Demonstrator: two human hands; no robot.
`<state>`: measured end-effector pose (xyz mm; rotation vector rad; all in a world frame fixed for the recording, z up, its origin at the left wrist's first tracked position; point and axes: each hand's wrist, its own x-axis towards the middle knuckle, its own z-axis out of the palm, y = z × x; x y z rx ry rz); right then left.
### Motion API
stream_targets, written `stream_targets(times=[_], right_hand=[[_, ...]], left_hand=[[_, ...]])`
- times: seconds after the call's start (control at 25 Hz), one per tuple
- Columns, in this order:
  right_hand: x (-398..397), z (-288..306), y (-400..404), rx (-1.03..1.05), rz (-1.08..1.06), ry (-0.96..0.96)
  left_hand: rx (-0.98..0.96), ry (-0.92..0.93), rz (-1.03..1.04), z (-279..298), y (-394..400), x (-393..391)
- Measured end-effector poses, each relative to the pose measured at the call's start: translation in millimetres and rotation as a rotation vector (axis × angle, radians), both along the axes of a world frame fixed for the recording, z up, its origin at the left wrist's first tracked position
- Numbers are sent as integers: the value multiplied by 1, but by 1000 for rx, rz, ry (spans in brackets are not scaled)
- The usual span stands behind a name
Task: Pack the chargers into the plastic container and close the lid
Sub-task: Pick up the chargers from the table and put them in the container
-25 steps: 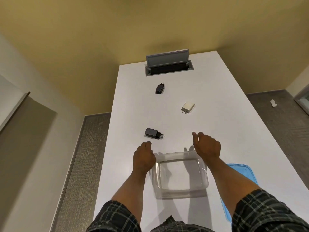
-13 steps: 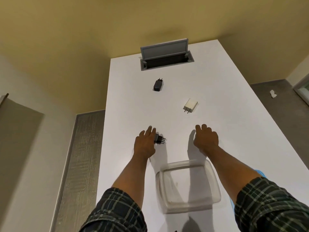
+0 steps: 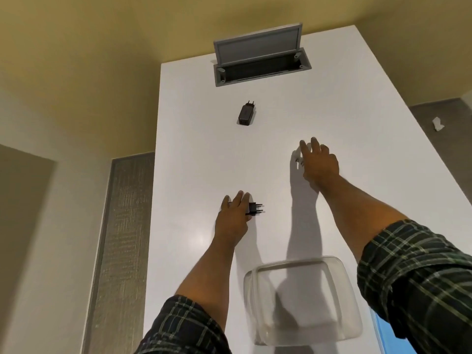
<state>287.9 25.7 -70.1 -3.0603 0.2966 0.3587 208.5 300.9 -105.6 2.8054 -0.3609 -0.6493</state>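
The near black charger point(image 3: 251, 209), prongs pointed toward the table's point(image 3: 194, 149) right edge, is pinched by the left hand point(image 3: 233, 214), while the white charger point(image 3: 298, 159) is covered by the right hand point(image 3: 319, 164), grasp not discernible, with the container point(image 3: 302, 335) at the near edge.

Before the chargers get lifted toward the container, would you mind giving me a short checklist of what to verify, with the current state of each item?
1. Left hand on the near black charger: ok, fingers lie over its body, pins stick out to the right; a closed grip cannot be told.
2. Right hand on the white charger: cannot tell, the hand covers nearly all of it.
3. Container open and empty: ok.
4. Lid within reach: ok, a blue edge shows right of the container.
5. Far black charger accounted for: ok, lying untouched near the table's cable hatch.
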Motion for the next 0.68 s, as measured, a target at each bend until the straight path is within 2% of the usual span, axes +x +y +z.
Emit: stream_targets(times=[0.16,0.36,0.56,0.68], right_hand=[[23,-3,-9,-26,145,90],[44,1,-12,-210,275,106],[40,4,-12,-401,399,116],[26,9,-14,-472,427,106]], left_hand=[[50,-139,-68,-20,0,0],[58,-245,-136,-25,1,0],[6,-194,-105,-20,4,0],[-108,-111,9,-9,8,-1]])
